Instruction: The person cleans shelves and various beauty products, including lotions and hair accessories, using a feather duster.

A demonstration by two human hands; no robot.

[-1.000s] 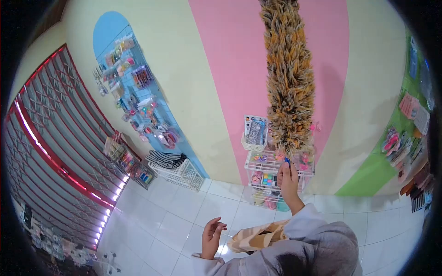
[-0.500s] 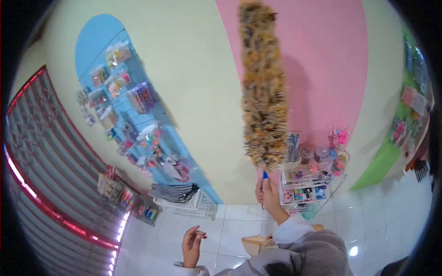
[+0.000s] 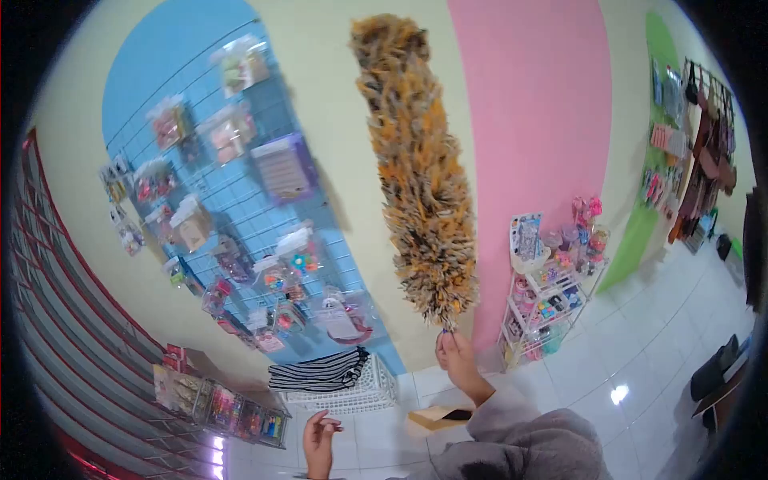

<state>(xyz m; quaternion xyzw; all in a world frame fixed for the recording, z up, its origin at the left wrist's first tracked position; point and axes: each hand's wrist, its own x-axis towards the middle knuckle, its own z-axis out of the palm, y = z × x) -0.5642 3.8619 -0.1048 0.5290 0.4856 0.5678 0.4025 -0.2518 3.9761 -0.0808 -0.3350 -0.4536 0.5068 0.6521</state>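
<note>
A long, fluffy brown and yellow duster (image 3: 420, 168) stands upright, tilted a little to the left, in front of the wall. My right hand (image 3: 458, 360) is closed around its handle at the lower end. My left hand (image 3: 319, 444) is raised at the bottom, fingers partly bent and apart, holding nothing. Left of the duster, a blue wire grid (image 3: 200, 192) carries several small packaged goods. Below that grid, a white basket (image 3: 372, 388) has striped cloth (image 3: 316, 372) on it.
A white shelf rack (image 3: 524, 328) with small goods stands at the right of the duster. An open cardboard box (image 3: 432, 419) lies on the tiled floor. A metal rack (image 3: 240, 414) and red-framed shutter (image 3: 72, 320) are at left. Bags (image 3: 708, 160) hang at far right.
The duster has tilted and shifted left, with my right hand still on its handle. The view has turned and come closer to the blue grid. My left hand appears slightly lower and further left.
</note>
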